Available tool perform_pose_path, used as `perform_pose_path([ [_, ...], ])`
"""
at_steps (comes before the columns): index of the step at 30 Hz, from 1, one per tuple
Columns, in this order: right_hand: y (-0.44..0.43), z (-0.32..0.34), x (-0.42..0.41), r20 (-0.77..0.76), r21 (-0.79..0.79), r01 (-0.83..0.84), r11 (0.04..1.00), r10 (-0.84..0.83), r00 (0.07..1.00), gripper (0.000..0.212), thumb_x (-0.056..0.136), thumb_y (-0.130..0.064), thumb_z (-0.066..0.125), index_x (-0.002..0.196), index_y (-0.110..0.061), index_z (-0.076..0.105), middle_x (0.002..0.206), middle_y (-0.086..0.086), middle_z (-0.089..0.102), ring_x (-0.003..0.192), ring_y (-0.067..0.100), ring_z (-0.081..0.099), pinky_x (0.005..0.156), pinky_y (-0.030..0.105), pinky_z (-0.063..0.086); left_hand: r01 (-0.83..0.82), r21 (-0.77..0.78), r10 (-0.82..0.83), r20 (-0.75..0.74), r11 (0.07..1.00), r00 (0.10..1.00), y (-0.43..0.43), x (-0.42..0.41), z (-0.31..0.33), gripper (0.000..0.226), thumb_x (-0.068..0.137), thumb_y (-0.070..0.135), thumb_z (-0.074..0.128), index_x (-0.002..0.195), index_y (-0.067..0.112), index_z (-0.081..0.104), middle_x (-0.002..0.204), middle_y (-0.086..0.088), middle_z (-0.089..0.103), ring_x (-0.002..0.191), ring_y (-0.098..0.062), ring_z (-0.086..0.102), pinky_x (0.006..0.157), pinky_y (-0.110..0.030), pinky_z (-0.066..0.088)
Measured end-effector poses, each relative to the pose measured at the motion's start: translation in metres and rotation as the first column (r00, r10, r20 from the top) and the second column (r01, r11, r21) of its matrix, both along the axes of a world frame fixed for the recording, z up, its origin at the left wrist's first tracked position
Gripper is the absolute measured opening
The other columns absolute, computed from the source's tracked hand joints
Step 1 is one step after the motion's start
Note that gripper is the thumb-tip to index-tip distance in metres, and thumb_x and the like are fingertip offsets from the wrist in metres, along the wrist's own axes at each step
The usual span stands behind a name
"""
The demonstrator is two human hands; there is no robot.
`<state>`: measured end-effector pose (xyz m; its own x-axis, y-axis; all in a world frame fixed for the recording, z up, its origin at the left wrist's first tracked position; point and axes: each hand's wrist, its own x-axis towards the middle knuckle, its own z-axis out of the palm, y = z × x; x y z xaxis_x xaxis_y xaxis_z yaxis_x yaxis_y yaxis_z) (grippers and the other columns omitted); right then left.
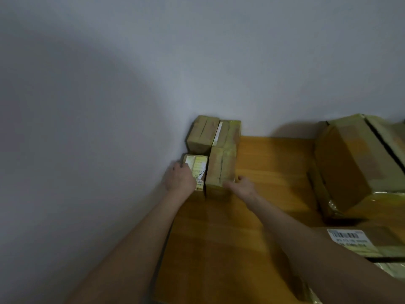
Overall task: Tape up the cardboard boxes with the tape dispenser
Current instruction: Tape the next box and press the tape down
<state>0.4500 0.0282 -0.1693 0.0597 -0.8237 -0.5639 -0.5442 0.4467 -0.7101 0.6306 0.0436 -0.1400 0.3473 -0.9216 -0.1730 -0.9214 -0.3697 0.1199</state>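
1. We see 4 small boxes [202, 133] packed together by the wall [109, 106], at the bench's [267, 172] 11 o'clock corner.
2. Our left hand [180, 177] grips the labelled box [197, 167].
3. Our right hand [242, 187] touches the tall box [220, 167] beside it. It is blurry, so we cannot tell if it grips.
4. A big box [350, 163] lies at 3 o'clock.

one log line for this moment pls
left hand grips small labelled box | right hand touches long box, grip unclear | both boxes on table against wall | large box untouched
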Motion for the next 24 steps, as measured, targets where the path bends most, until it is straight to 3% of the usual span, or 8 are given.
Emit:
perform_pose_path([
  [4, 0.001, 0.034, -0.023, -0.372, -0.278, -0.174, 0.945, 0.062, 0.926, 0.071, 0.089, -0.051, 0.06, 0.146, -0.017, 0.036, 0.145, 0.012, 0.037, 0.131, 0.032, 0.038, 0.108, 0.042, 0.038, 0.094, -0.1, -0.091, 0.032, 0.991, 0.995, -0.013, -0.035, 0.026, 0.048, 0.093, 0.028, 0.056, 0.136, 0.011, 0.042, 0.14, -0.013, 0.039, 0.126, -0.029, 0.041, 0.093, -0.038, 0.045],
  [9, -0.002, 0.087, -0.071, -0.575, -0.42, -0.319, 0.849, 0.023, 0.818, 0.059, 0.092, -0.043, 0.057, 0.143, -0.019, 0.038, 0.141, 0.011, 0.037, 0.129, 0.031, 0.035, 0.102, 0.041, 0.04, 0.237, -0.158, -0.235, 0.035, 0.958, 0.971, -0.032, -0.115, 0.06, 0.048, 0.092, 0.027, 0.055, 0.135, 0.011, 0.043, 0.14, -0.012, 0.038, 0.126, -0.029, 0.04, 0.093, -0.04, 0.044],
  [13, -0.002, 0.119, -0.127, -0.621, -0.479, -0.336, 0.811, -0.042, 0.783, 0.053, 0.093, -0.036, 0.056, 0.141, -0.019, 0.04, 0.14, 0.011, 0.038, 0.13, 0.031, 0.033, 0.099, 0.039, 0.041, 0.353, -0.237, -0.349, 0.063, 0.905, 0.935, -0.04, -0.176, 0.082, 0.051, 0.092, 0.027, 0.054, 0.139, 0.013, 0.039, 0.144, -0.011, 0.035, 0.129, -0.029, 0.037, 0.097, -0.039, 0.04],
  [19, 0.003, 0.155, -0.23, -0.606, -0.627, -0.332, 0.705, -0.173, 0.776, 0.049, 0.094, -0.031, 0.053, 0.14, -0.018, 0.043, 0.14, 0.01, 0.041, 0.128, 0.029, 0.036, 0.106, 0.037, 0.034, 0.434, -0.366, -0.414, 0.134, 0.823, 0.9, -0.048, -0.279, 0.118, 0.052, 0.093, 0.024, 0.053, 0.141, 0.012, 0.039, 0.146, -0.012, 0.035, 0.13, -0.029, 0.037, 0.1, -0.039, 0.039],
  [24, 0.018, 0.158, -0.344, -0.595, -0.615, -0.289, 0.733, -0.192, 0.781, 0.048, 0.094, -0.035, 0.053, 0.138, -0.019, 0.043, 0.14, 0.011, 0.039, 0.128, 0.031, 0.034, 0.102, 0.04, 0.039, 0.46, -0.389, -0.442, 0.142, 0.798, 0.886, -0.036, -0.394, 0.133, 0.05, 0.093, 0.02, 0.049, 0.14, 0.011, 0.038, 0.146, -0.013, 0.033, 0.13, -0.029, 0.035, 0.098, -0.038, 0.038],
])
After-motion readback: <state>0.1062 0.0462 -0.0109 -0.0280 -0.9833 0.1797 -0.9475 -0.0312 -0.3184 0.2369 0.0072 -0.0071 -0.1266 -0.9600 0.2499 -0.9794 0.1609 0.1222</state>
